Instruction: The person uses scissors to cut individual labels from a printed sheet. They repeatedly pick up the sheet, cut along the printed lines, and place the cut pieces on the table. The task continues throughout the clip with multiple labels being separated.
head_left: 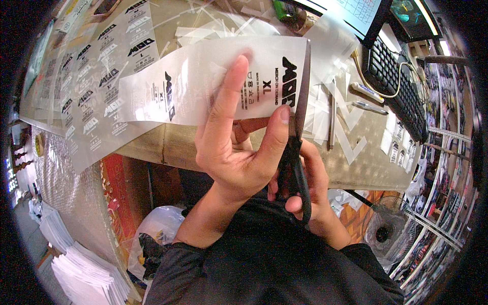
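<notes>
Work table [371, 173]: surface layout
Printed translucent sheets [96, 91] at left; clear strips [358, 152], silver pen [370, 107], black keyboard [395, 84] at right

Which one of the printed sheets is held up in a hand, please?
The narrow strip, held by the left hand beside the scissors; the wide sheet, at the picture's left, lies over the table.

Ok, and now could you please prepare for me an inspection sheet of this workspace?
Surface: beige table, partly covered.
Things in hand: white printed strip, raised above the table; black-handled scissors, at the strip's right edge.
Clutter: translucent printed sheet at left; clear offcuts behind the strip; pen-like items at right.
Grips: left grip holds the strip; right grip holds the scissors by the handles.
Cables: pale cable, looping beside the keyboard.
Surroundings: fan lower right; paper stack lower left.
</notes>
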Motion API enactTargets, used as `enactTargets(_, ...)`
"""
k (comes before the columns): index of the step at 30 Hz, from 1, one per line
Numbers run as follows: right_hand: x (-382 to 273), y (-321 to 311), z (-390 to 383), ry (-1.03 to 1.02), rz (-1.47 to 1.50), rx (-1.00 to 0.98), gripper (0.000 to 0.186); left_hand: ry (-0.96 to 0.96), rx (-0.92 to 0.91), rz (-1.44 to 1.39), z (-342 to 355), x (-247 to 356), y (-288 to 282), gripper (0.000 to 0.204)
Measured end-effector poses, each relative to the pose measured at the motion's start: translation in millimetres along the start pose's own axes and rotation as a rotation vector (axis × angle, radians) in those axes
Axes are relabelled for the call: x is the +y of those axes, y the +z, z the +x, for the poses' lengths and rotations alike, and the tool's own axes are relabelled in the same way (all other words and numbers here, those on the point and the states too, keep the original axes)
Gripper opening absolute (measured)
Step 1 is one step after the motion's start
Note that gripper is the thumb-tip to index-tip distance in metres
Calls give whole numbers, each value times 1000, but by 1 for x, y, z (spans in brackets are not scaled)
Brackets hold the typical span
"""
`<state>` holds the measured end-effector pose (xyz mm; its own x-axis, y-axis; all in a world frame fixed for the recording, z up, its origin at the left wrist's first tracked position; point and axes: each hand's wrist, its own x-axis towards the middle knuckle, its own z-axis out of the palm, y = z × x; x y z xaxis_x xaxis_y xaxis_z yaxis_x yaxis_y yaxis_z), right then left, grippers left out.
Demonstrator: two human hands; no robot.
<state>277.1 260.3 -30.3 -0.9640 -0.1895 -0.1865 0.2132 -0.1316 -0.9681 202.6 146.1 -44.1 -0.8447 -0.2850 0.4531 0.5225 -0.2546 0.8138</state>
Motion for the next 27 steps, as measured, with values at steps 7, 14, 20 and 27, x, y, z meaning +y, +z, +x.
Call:
enactTargets(7,1,1,-1,-9,13,-5,95,-50,-29,-1,-2,3,-1,62)
enactTargets(14,2,2,0,-49,12,-28,93,-18,-27,-5,-1,3,-2,61)
enactTargets(20,3,1,0,-70,-7,-31,91,25,9,-19,-1,-2,0,58)
enactTargets(27,4,3,0,-75,-13,3,90,29,17,-18,0,-3,0,58)
